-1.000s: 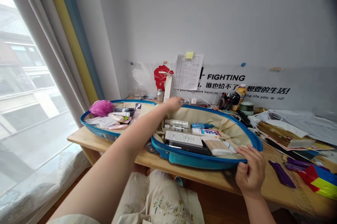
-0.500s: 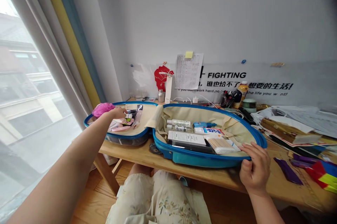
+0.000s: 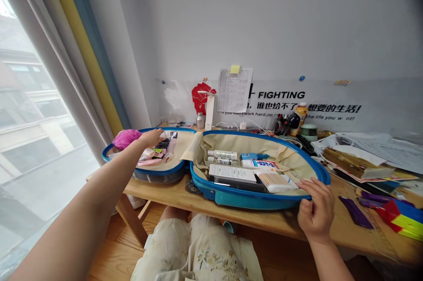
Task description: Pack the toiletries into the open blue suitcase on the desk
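Note:
An open blue suitcase [image 3: 261, 201] lies across the table, its two cream-lined halves spread apart. Over the left half, my left hand [image 3: 152, 137] has its fingers pinched on a small white item [image 3: 163, 134], too small to identify. Below it are small packages and a clear-wrapped item [image 3: 171, 143], with a pink mesh puff [image 3: 126, 139] to the left. My right hand [image 3: 317, 206] grips the right half's front rim, fingers over the edge and thumb outside. In that half lie small bottles [image 3: 222, 154], a toothpaste tube [image 3: 256, 164], a white box [image 3: 232, 173] and cotton swabs [image 3: 274, 181].
Papers [image 3: 370, 153] and a brown pouch [image 3: 346, 161] are piled at the right. Purple strips [image 3: 356, 212] and a coloured block [image 3: 401, 219] lie on the table [image 3: 277, 223]. Behind the suitcase stand a white lamp [image 3: 209, 111], a metal bottle [image 3: 200, 120] and an orange-labelled bottle [image 3: 298, 118].
My left hand has risen slightly, and the small white item has come up with it from among the packages. My right hand stays on the rim. The view has shifted slightly.

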{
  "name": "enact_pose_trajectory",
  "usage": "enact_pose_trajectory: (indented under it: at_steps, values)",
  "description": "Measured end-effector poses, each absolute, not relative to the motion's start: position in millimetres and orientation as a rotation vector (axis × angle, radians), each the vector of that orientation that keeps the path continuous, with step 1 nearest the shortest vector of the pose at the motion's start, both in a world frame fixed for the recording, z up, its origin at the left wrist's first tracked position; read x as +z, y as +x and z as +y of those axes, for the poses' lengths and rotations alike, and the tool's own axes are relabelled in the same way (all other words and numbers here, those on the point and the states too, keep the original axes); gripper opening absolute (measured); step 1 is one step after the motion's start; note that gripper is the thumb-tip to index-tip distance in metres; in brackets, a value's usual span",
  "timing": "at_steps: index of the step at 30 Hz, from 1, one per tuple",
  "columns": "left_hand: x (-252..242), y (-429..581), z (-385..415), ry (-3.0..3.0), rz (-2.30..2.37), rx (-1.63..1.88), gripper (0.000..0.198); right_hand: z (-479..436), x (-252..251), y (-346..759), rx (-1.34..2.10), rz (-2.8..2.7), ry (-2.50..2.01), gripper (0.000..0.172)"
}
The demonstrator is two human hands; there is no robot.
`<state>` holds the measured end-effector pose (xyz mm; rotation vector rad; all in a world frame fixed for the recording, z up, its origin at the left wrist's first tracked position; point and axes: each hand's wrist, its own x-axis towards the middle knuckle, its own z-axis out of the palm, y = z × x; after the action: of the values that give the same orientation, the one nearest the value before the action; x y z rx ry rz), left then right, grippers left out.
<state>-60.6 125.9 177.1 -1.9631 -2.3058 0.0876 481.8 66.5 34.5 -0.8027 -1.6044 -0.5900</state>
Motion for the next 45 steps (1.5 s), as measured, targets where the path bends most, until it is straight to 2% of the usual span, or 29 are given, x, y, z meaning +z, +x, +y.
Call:
enact_pose_trajectory:
  at_steps: [7, 11, 17, 31, 39, 45]
  values:
    - [209.0, 42.3, 147.5, -2.246, -1.978, -0.15, 0.053, 65.6, 37.2, 478.7, -0.582, -1.587, -0.787, 0.033]
    - [194.4, 112.3, 161.6, -2.538, -1.77, -0.1, 0.05, 65.9, 36.8, 479.0, -0.597, -1.598, -0.77, 0.033]
    - [164.4, 159.3, 189.8, -2.62, -1.759, 0.073, 0.04, 65.2, 35.3, 480.1, -0.567, -1.593, -0.792, 0.032]
    - [140.8, 166.7, 203.2, -2.583, -1.812, 0.064, 0.032, 63.6, 35.6, 480.1, -0.583, -1.613, -0.815, 0.032]
    - [165.7, 152.8, 195.5, -2.376, -1.907, -0.249, 0.036, 64.0, 39.0, 478.5, -0.624, -1.612, -0.771, 0.03]
    - [188.9, 68.5, 185.0, -2.106, -2.061, -0.334, 0.04, 64.3, 38.4, 479.7, -0.637, -1.625, -0.781, 0.031]
